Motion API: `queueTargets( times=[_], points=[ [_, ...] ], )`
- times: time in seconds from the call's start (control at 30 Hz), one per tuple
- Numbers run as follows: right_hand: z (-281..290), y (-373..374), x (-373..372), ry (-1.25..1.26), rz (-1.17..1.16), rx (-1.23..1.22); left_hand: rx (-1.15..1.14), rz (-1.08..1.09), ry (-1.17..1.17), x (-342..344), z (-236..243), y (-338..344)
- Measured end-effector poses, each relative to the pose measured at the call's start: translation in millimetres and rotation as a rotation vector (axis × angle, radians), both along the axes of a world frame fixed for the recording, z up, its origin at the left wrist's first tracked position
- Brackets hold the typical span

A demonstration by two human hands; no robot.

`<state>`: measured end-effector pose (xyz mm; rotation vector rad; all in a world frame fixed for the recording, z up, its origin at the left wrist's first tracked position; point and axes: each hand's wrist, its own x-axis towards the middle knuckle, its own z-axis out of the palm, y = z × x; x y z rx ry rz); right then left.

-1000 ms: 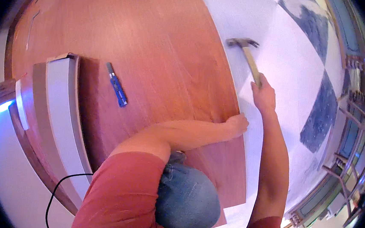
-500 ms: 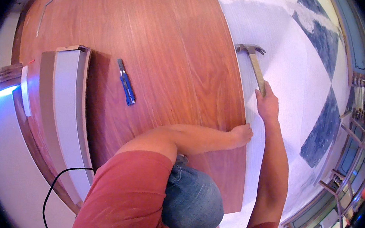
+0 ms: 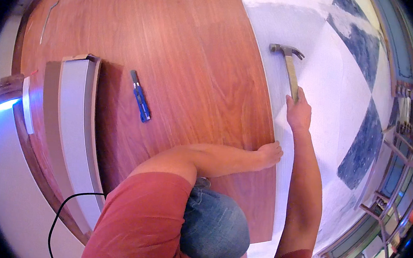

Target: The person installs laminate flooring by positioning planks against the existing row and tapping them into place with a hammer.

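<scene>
While gripping the hammer (image 3: 292, 73) by its handle with wrapped right hand (image 3: 298, 113), upper right of centre, resting curled left hand (image 3: 270, 155) at the edge of wood-look flooring (image 3: 205, 80); cannot tell whether pinching anything.

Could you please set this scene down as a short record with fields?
Left hand: the person's left hand, curled at the right edge of the reddish-brown wood-grain boards
Right hand: the person's right hand, gripping a yellowish-handled claw hammer near its lower end
Hammer head: over the white floor surface, claw pointing right; contact cannot be told
Loose tool: slim blue utility knife, lying on the boards
Far left: long brown cardboard box, open, holding long pale pieces
Right side: dark blue-grey floor patches amid white
</scene>
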<state>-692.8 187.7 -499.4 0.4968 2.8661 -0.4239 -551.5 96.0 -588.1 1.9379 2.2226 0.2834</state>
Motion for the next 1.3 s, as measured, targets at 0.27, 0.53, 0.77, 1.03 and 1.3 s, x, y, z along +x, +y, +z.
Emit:
queueTargets(
  times=[0.27, 0.53, 0.77, 1.03, 1.3],
  points=[
    [1.5, -3.7, -8.3, -0.003, 0.054, -0.001, -0.035, -0.016, -0.002, -0.4, -5.8, -2.6],
    [-4.0, -2.4, -9.2, -0.018, 0.04, -0.032, -0.044, -0.033, -0.02, -3.6, -17.3, 3.6],
    [4.2, 1.6, -1.9, 0.001, 0.09, -0.018, -0.074, -0.032, -0.123, -11.4, -14.5, 4.2],
    [10.3, 10.2, 152.0, 0.244, -0.108, -0.128, 0.15, -0.005, -0.217, -13.0, -20.1, -20.4],
    [72.3, 39.0, 496.1, -0.124, -0.34, -0.127, 0.096, -0.061, -0.325, -25.4, 18.2, 9.7]
  ],
)
